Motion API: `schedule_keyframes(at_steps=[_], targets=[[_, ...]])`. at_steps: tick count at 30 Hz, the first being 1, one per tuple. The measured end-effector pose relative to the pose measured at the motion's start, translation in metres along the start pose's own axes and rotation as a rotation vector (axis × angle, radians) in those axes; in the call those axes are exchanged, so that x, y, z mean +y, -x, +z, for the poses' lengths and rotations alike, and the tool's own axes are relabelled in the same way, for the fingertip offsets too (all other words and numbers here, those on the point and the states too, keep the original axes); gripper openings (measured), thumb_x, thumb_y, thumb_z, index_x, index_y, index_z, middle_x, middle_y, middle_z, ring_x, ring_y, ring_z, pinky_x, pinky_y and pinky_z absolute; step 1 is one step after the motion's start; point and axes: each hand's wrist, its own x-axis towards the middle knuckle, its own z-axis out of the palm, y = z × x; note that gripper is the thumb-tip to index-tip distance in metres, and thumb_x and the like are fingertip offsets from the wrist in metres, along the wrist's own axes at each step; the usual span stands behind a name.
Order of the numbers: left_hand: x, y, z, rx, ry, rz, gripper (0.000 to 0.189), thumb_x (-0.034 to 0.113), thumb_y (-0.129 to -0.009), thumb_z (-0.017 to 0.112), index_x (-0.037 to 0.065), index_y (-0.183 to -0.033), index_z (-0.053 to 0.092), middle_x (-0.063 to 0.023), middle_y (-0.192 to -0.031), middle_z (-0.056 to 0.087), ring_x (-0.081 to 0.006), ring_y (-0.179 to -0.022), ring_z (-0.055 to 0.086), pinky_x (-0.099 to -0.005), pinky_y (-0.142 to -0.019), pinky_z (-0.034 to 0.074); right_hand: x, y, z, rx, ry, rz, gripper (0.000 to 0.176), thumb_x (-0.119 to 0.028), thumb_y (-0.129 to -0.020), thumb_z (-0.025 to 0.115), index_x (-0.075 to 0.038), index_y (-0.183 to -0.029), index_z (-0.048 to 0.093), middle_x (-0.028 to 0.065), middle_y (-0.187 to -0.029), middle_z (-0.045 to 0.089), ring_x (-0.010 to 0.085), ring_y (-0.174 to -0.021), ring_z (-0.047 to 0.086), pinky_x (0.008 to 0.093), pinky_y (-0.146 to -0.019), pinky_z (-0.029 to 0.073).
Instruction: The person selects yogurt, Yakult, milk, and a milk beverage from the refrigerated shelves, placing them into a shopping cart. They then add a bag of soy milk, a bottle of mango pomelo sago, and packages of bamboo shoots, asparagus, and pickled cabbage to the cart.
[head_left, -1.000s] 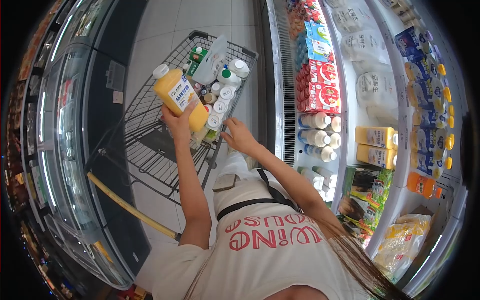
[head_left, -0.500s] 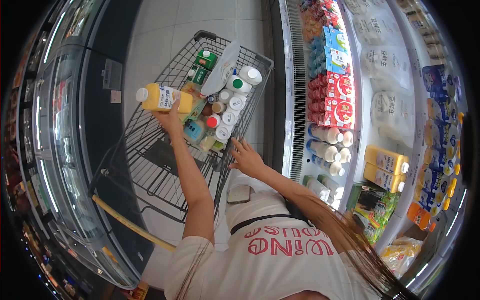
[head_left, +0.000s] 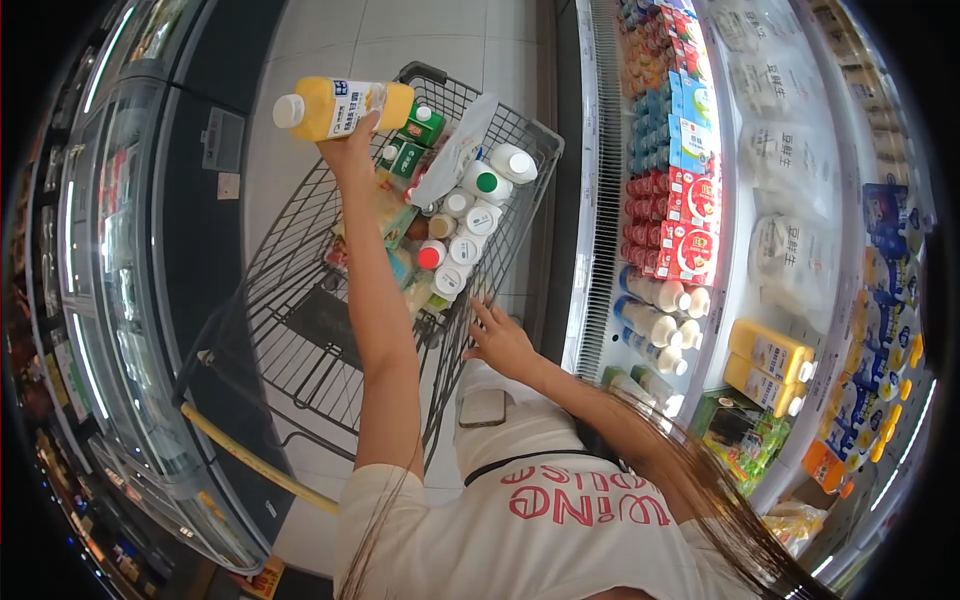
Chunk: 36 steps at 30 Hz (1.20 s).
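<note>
My left hand (head_left: 350,148) is wrapped around a bottle of yellow juice (head_left: 347,108) with a white cap. The bottle lies sideways in the grip, raised above the far left edge of the wire shopping cart (head_left: 335,328). My right hand (head_left: 502,345) hovers by the cart's right side with its fingers apart and nothing in them. Inside the cart, several white-capped bottles (head_left: 465,248) stand along the right side. Green cartons (head_left: 402,158) and a white plastic bag (head_left: 455,160) are at the far end. Packaged food nearer the middle is partly hidden behind my left forearm.
To the right, an open chilled shelf holds red drink packs (head_left: 690,250), white bottles (head_left: 650,320) and more yellow juice bottles (head_left: 765,365). A glass-fronted cooler (head_left: 130,280) runs along the left. The cart's yellow handle (head_left: 255,460) is close to my body.
My left hand has carried the juice bottle forward, away from my body, toward the cart's far left side. My right hand has shifted slightly and stays beside the cart.
</note>
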Motion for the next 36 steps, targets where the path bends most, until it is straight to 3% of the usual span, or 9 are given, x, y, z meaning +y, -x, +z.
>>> schedule_keyframes(at_steps=[7, 10, 13, 16, 20, 22, 26, 32, 36], targets=[[-0.006, 0.04, -0.036, 0.184, -0.466, 0.075, 0.074, -0.006, -0.067, 0.076, -0.002, -0.128, 0.033, -0.0159, -0.121, 0.052, -0.023, -0.109, 0.057, -0.0321, -0.09, 0.049, 0.002, -0.003, -0.002, 0.033, -0.041, 0.029, 0.046, -0.038, -0.067, 0.073, -0.001, -0.092, 0.064, 0.0226, -0.136, 0.042, 0.0397, -0.118, 0.045, 0.0447, -0.098, 0.04], [-0.017, 0.057, -0.075, 0.148, -0.447, -0.017, 0.073, -0.01, -0.067, 0.074, 0.0, -0.128, 0.035, -0.0147, -0.12, 0.055, -0.0241, -0.109, 0.058, -0.0342, -0.089, 0.051, 0.005, -0.004, -0.002, 0.011, -0.069, 0.022, 0.044, -0.038, -0.067, 0.073, -0.002, -0.091, 0.064, 0.0217, -0.136, 0.042, 0.0397, -0.119, 0.045, 0.0449, -0.099, 0.04], [-0.027, 0.086, -0.076, 0.383, -0.059, -0.187, 0.065, -0.01, -0.07, 0.07, -0.001, -0.126, 0.038, -0.0161, -0.123, 0.053, -0.0257, -0.112, 0.055, -0.0356, -0.09, 0.05, 0.006, -0.006, 0.0, 0.021, -0.077, -0.001, 0.044, -0.039, -0.067, 0.072, -0.002, -0.09, 0.063, 0.0218, -0.136, 0.042, 0.0401, -0.122, 0.043, 0.0452, -0.1, 0.039], [-0.026, 0.119, -0.082, 0.576, 0.012, -0.269, 0.066, -0.01, -0.072, 0.068, 0.002, -0.131, 0.039, -0.0141, -0.12, 0.055, -0.0261, -0.108, 0.058, -0.0361, -0.092, 0.049, 0.006, -0.006, -0.003, -0.039, -0.07, 0.026, 0.045, -0.04, -0.07, 0.071, -0.001, -0.09, 0.062, 0.0236, -0.137, 0.04, 0.043, -0.126, 0.04, 0.0468, -0.103, 0.038], [-0.008, 0.166, -0.117, 0.119, -0.349, -0.213, 0.061, -0.009, -0.071, 0.068, -0.001, -0.127, 0.046, -0.015, -0.116, 0.059, -0.0255, -0.106, 0.06, -0.0346, -0.09, 0.049, 0.003, -0.006, -0.01, -0.037, -0.082, 0.014, 0.046, -0.04, -0.071, 0.071, 0.0, -0.09, 0.061, 0.0245, -0.137, 0.04, 0.0444, -0.129, 0.037, 0.0477, -0.105, 0.036], [0.039, 0.174, -0.074, 0.031, -0.259, -0.356, 0.061, -0.008, -0.07, 0.069, -0.002, -0.126, 0.048, -0.0154, -0.115, 0.06, -0.0248, -0.106, 0.06, -0.0335, -0.089, 0.049, 0.004, -0.006, -0.008, -0.049, -0.079, 0.018, 0.045, -0.04, -0.071, 0.071, 0.0, -0.09, 0.061, 0.0242, -0.136, 0.041, 0.0443, -0.128, 0.038, 0.0475, -0.104, 0.037], [0.039, 0.182, -0.035, -0.27, -0.432, -0.47, 0.059, -0.007, -0.068, 0.073, -0.003, -0.122, 0.049, -0.0144, -0.115, 0.06, -0.0223, -0.104, 0.061, -0.0312, -0.088, 0.049, 0.004, -0.005, -0.008, -0.016, -0.092, 0.02, 0.044, -0.039, -0.071, 0.071, 0.0, -0.089, 0.061, 0.0233, -0.135, 0.042, 0.0435, -0.128, 0.039, 0.0468, -0.104, 0.037], [-0.035, 0.201, 0.007, 0.01, -0.115, -0.452, 0.048, -0.007, -0.072, 0.072, -0.003, -0.117, 0.053, -0.0118, -0.108, 0.064, -0.0196, -0.097, 0.064, -0.0296, -0.083, 0.051, 0.003, -0.003, -0.008, 0.025, -0.076, 0.013, 0.045, -0.04, -0.069, 0.071, -0.002, -0.09, 0.064, 0.0235, -0.135, 0.043, 0.0414, -0.121, 0.045, 0.0453, -0.103, 0.037], [-0.03, 0.194, 0.016, -0.137, -0.338, -0.298, 0.057, -0.006, -0.07, 0.075, -0.003, -0.121, 0.048, -0.0132, -0.114, 0.06, -0.0203, -0.1, 0.063, -0.0307, -0.086, 0.05, 0.003, -0.002, -0.007, 0.035, -0.081, 0.027, 0.045, -0.04, -0.068, 0.072, -0.002, -0.092, 0.064, 0.0227, -0.135, 0.044, 0.0401, -0.12, 0.046, 0.0445, -0.101, 0.038]])
